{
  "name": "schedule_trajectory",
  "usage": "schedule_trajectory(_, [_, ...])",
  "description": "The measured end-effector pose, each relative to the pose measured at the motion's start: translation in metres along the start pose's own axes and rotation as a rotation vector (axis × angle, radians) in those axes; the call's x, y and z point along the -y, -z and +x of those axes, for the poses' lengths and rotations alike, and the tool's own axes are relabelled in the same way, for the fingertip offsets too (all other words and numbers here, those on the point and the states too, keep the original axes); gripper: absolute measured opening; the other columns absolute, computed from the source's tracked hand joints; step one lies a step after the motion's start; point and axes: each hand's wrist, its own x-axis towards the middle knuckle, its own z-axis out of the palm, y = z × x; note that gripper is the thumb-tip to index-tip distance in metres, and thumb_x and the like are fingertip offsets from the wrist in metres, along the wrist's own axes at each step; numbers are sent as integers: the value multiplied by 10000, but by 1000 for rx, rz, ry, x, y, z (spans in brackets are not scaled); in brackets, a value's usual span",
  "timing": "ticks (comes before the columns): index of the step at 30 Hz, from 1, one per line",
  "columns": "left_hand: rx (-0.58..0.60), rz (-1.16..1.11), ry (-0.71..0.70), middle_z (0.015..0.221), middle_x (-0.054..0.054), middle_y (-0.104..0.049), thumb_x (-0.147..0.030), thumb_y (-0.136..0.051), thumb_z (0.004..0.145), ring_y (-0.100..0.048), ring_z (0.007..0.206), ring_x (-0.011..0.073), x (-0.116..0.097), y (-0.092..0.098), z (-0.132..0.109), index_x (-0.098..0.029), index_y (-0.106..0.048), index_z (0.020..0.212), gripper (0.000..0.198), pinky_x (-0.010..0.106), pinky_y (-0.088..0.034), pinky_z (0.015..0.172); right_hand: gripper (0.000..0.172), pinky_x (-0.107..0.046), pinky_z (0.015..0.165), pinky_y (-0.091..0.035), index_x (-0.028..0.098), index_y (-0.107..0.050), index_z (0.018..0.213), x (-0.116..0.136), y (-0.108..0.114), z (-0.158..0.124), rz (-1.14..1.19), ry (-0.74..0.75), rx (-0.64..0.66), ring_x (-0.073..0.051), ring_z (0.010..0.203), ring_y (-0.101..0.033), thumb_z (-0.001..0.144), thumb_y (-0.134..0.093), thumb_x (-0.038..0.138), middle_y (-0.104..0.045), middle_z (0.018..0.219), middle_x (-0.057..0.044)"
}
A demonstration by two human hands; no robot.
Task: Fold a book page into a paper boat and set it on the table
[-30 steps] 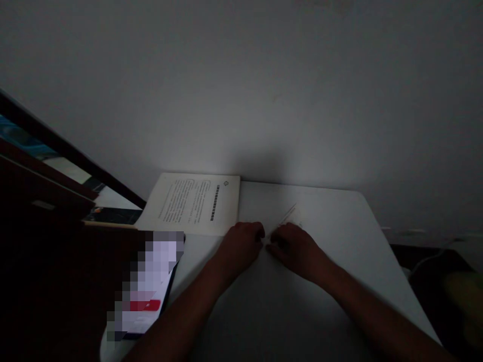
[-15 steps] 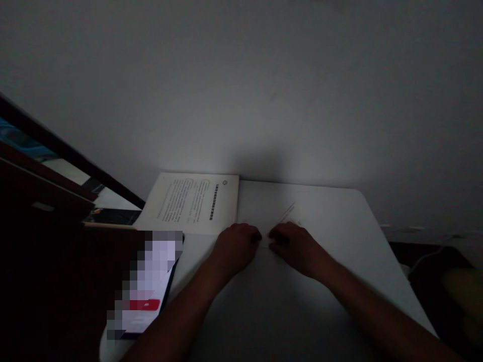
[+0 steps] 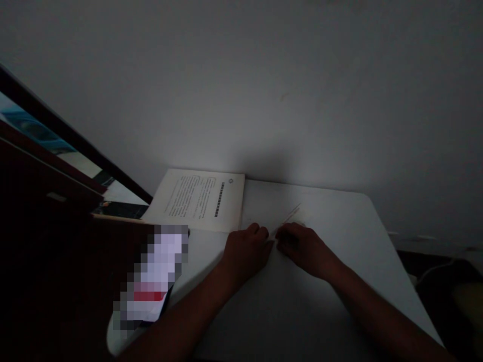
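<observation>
A small piece of white paper (image 3: 296,215) with printed lines lies between and behind my hands, one edge raised into a pointed corner. Its near part blends into the white table and is partly covered by my hands. My left hand (image 3: 249,251) is closed, fingers curled, thumb and fingertips at the paper's left end. My right hand (image 3: 304,249) is closed too, its thumb and fingers pinching at the paper's near edge. The two sets of fingertips are a small gap apart.
The white table (image 3: 339,216) stands against a grey wall (image 3: 320,100). A printed booklet (image 3: 199,201) lies at its back left. A phone (image 3: 154,276) with a lit, blurred screen rests at the left edge, beside my left forearm. Dark furniture (image 3: 45,241) stands left.
My left fingers have shifted from pointing sideways to curling forward beside the paper. Both hands remain close together. The whole view has moved slightly.
</observation>
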Motion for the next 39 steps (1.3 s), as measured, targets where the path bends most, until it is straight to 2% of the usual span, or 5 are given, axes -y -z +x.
schedule_trajectory(7, [-47,93,-53,835,62,-602,-282,-394,902,-587,655,176,-6,-6,5,-171,-573,893,211,273,-437,538,123,-327,753,-443,194,-574,862,-1,0,1,-35,57,16,-176,794,-562,758,-541,136,-610,832,-37])
schedule_trajectory(24, [-184,-69,-170,1065,78,-580,-185,-517,845,-506,977,219,-4,-10,39,-157,-586,1006,178,379,-432,869,116,-269,661,-426,186,-532,733,-3,-2,-9,32,304,97,-148,703,-526,655,-527,99,-580,729,-13])
schedule_trajectory(27, [-182,-14,-197,1132,80,-576,-179,-502,855,-487,1032,239,-5,-15,41,-152,-593,1002,175,392,-420,874,102,-242,604,-437,190,-557,750,-9,3,-7,138,272,-3,-121,630,-544,681,-540,117,-594,709,7])
schedule_trajectory(32, [-200,-8,-240,1181,66,-573,-193,-458,882,-477,1057,232,-4,-19,37,-161,-584,1039,204,398,-395,904,150,-327,762,-485,197,-628,899,-35,18,5,25,54,-491,-175,795,-615,812,-508,212,-674,859,-46])
schedule_trajectory(39, [-183,49,-245,1265,60,-533,-168,-488,847,-441,1114,261,-6,-22,35,-181,-527,1186,342,426,-368,922,281,-455,909,-423,153,-666,1050,-51,17,12,-425,47,-382,-284,1070,-510,810,-521,185,-592,1170,-128])
